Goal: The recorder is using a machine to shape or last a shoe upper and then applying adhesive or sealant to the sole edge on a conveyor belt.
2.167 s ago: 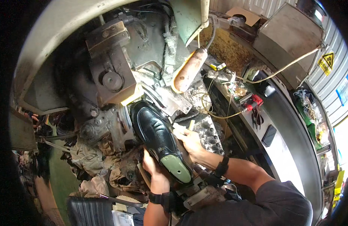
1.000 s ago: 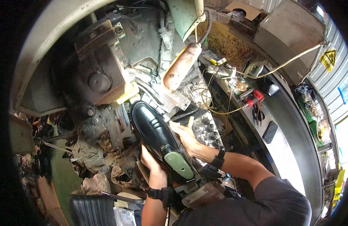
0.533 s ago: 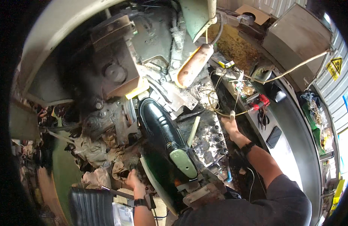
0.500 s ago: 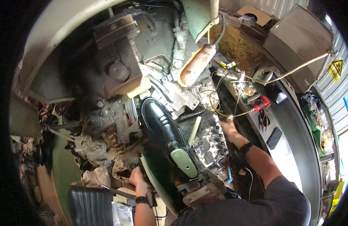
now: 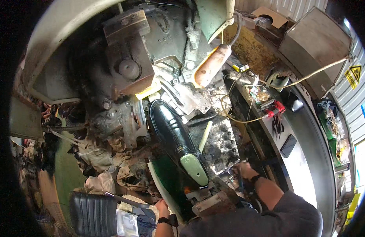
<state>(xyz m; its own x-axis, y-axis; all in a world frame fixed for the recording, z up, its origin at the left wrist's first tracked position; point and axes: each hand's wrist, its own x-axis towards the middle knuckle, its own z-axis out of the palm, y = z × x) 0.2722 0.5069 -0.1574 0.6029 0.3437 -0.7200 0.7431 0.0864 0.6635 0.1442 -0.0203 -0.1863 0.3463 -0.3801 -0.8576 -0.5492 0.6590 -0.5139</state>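
Observation:
A glossy black shoe sits upside-right on a pale green shoe last, held in the middle of a greasy machine. My left hand is low beside the green curved panel, at the end of a dark curved bar. Its fingers look curled, but what they grip is hidden. To the right of the last, my right hand is closed at the lower corner of a stained metal plate. Something thin and bluish hangs beneath its fingers, too small to name.
A work lamp lights the machine head. A pale stick leans beside the shoe. On the curved bench at right lie a phone and a red-handled tool. A black padded seat stands lower left, near crumpled cloths.
My right hand has come back toward me, from beside the plate's right edge to its lower corner. My left hand has moved down and slightly right. The shoe stays in place.

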